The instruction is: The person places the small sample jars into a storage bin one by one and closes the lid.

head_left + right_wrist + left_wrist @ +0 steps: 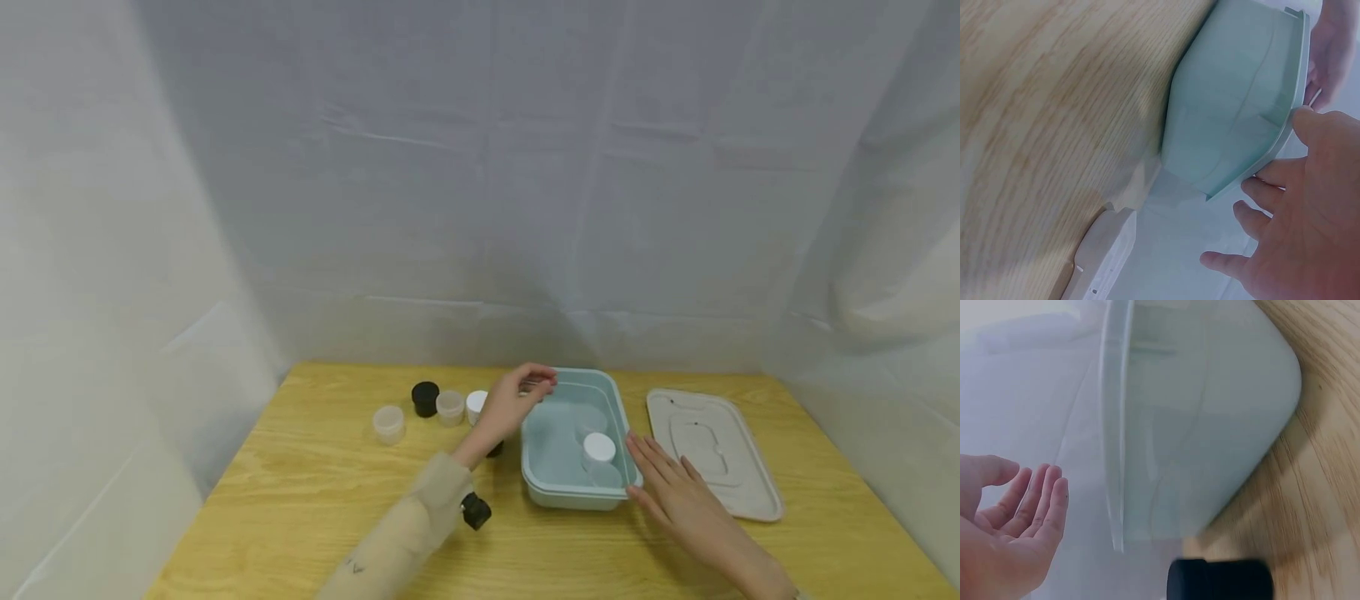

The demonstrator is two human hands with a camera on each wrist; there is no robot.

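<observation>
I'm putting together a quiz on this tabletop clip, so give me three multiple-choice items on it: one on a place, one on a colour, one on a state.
1. Where does the beige lid lie?
A. on the table to the right of the blue-green box
B. inside the box
C. beside the black cap

2. What colour is the box?
A. red
B. pale blue-green
C. black

3. How is the right hand?
A. clenched in a fist
B. wrapped round a jar
C. flat, fingers straight, against the box's right rim

Key:
1 A, the lid rests flat on the wood, apart from the box.
2 B, its walls show pale blue-green in all three views.
3 C, the head view shows straight fingers at the rim, with nothing in their grip.
</observation>
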